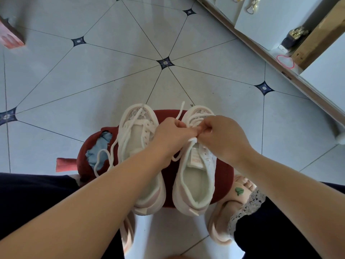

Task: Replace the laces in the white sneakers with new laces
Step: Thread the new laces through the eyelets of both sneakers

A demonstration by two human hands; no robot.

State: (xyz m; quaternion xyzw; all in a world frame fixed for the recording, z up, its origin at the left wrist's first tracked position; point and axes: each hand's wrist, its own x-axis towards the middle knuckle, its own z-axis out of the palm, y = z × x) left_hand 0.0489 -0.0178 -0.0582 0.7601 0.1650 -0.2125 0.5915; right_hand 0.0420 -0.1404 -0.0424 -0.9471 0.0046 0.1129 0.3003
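Together over the tongue of the right sneaker (194, 186), the two hands meet knuckle to knuckle. The left hand (171, 133) has its fingers curled tight and pinches the white lace (193, 140); one free end of it rises from the fist toward the toe. The right hand (222, 137) is curled too, thumb and forefinger nipping the same lace where it bunches into a small twist between the two hands. A thin loop of it hangs below the left hand, over the shoe's opening.

The right sneaker is white with a pale pink heel, a padded collar, a mesh toe and a tongue label with pink lettering. It stands toe away from the person on a round dark red stool (222, 172). The left sneaker (138, 146) stands just beside it on the same stool, partly under the left forearm. Its loose lace (104, 157), a soft round cord, trails off the left side in open loops.

The stool's red cover is torn at the left, showing crumpled blue cloth (100, 150). Glossy pale floor tiles (93, 71) with dark star-shaped insets lie all around. A pink slipper (239, 191) with a green leaf mark sits beside the stool at the right.
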